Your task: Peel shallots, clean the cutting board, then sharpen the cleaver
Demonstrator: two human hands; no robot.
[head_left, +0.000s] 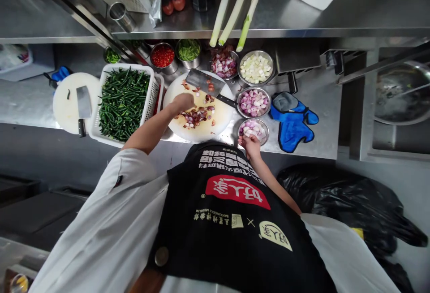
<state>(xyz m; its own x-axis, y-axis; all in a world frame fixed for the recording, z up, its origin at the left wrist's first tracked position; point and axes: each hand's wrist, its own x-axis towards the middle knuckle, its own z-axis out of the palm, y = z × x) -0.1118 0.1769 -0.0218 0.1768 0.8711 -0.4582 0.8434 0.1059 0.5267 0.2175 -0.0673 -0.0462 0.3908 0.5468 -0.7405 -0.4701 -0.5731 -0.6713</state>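
One reddish-brown heap of shallot-like scraps (195, 116), longest left-to-right, toward the round white board's (223, 116) front edge, front-right of the nearer left hand (184, 102); right hand (251, 144) at a round steel bowl's (268, 133) front rim; I cannot tell either grip.

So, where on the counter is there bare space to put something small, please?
Right of the blue cloth, to the end of the counter; also left of the small board. It is crowded from the chilli basket across the big board to the bowls, which stand close together.
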